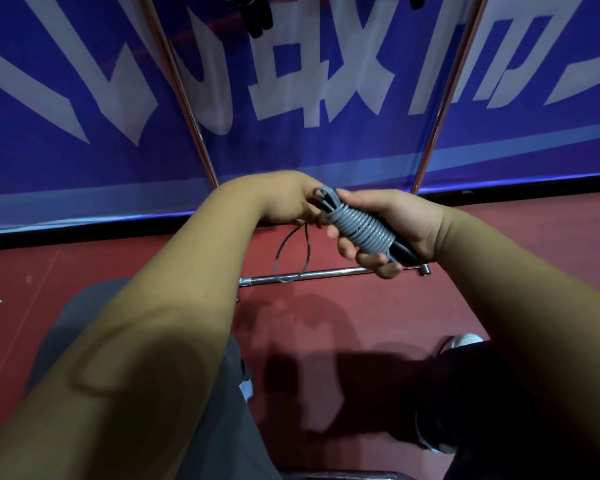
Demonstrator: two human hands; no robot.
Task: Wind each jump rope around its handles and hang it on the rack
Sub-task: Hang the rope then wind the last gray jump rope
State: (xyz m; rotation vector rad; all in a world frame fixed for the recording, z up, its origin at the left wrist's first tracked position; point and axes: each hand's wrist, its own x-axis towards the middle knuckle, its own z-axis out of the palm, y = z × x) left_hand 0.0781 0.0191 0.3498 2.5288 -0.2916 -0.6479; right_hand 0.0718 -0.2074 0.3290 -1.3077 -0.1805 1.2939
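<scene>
A grey jump rope is wound in tight coils around its black handles. My right hand grips the bundle from the right, fingers curled under it. My left hand pinches the rope just left of the coils. A short loose loop of rope hangs below that hand. The metal rack stands right behind my hands, its two uprights slanting up and its base bar lying on the floor. Black handles of another rope hang at the top of the rack.
A blue banner with large white characters stands behind the rack. The floor is dark red. My grey trouser leg and a shoe are in the lower part of the view.
</scene>
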